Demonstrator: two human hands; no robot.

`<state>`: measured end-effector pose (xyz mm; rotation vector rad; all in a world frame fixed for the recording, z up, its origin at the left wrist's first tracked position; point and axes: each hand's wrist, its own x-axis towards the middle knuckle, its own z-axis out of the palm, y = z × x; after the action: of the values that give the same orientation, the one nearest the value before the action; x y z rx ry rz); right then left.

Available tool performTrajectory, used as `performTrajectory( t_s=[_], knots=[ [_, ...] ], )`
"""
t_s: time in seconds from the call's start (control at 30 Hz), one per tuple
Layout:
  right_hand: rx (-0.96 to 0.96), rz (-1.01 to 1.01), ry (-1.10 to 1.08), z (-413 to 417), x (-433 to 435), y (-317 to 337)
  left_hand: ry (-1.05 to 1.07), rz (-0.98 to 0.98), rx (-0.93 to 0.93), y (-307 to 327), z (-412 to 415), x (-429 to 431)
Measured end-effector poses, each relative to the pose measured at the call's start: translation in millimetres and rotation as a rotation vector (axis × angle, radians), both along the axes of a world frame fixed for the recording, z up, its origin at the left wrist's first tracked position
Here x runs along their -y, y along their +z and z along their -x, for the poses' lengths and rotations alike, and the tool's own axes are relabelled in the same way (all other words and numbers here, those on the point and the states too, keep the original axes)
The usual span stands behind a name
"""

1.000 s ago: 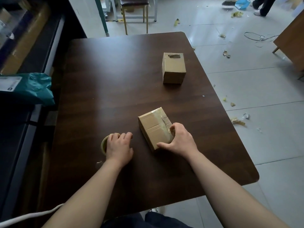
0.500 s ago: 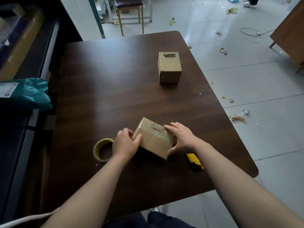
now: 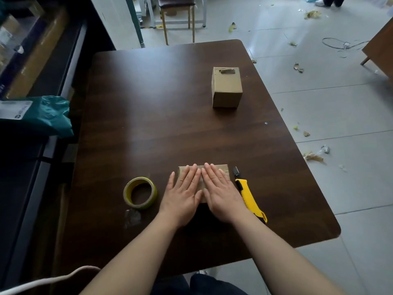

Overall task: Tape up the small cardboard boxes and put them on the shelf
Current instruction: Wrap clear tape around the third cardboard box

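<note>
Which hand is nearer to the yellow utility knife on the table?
Right. The right hand lies flat on the near box, just left of the utility knife; the left hand lies flat on the same box, farther left, beside the tape roll.

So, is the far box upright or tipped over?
Upright: the far box stands squarely on the table, closed top facing up.

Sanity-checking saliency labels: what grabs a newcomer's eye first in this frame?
The left hand and right hand lie flat, side by side, pressing on a small cardboard box at the near middle of the dark table. A yellow tape roll sits just left of them and a yellow utility knife just right. A second box stands alone farther back.
</note>
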<state>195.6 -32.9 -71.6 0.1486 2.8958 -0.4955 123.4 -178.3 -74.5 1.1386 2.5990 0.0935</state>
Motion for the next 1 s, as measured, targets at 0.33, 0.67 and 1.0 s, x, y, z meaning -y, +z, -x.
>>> performTrajectory(
  t_s=[0.33,0.67,1.0],
  knots=[
    [0.188,-0.033,-0.447,-84,-71,-26,0.258,-0.026,0.072,-1,2,16],
    [0.083,0.421,-0.465,-45,-41,-35,0.163,-0.012,0.129,8,-1,9],
    [0.076,0.454,-0.489,-49,-40,-40,0.149,0.02,0.121,6,-1,7]
  ],
)
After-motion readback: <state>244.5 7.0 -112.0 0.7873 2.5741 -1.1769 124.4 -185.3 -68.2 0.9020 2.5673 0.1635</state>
